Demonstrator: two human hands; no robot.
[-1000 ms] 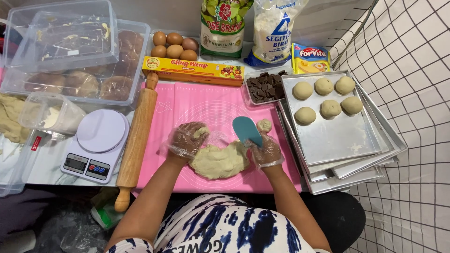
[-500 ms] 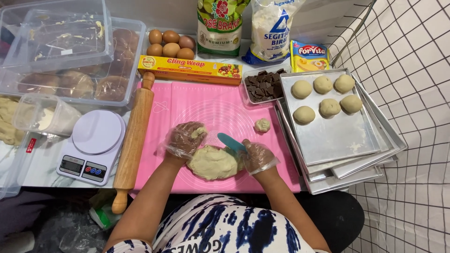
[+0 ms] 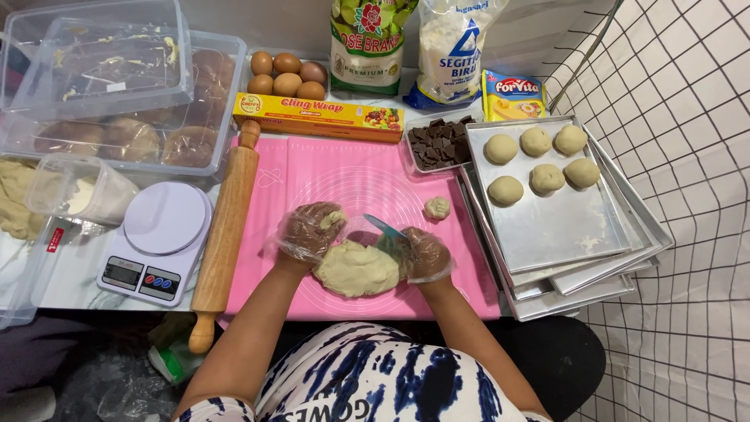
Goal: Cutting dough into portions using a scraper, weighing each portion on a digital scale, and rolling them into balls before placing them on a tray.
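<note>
Two gloved hands over pink mat [image 3: 312,168] on bench; left hand [image 3: 308,232] curled around small pinch of dough, resting against left edge of big dough lump [image 3: 356,269]; right hand [image 3: 422,254] closed on teal scraper [image 3: 384,227], blade angled over lump's upper right side
Lump low on mat, just in front of body; one small dough ball [image 3: 437,207] apart, further up the mat to the right
Six dough balls on top steel tray [image 3: 562,227] at right; chocolate tub [image 3: 439,144] beside it; rolling pin [image 3: 225,234] along mat's left edge, kitchen scale [image 3: 160,234] left of that
</note>
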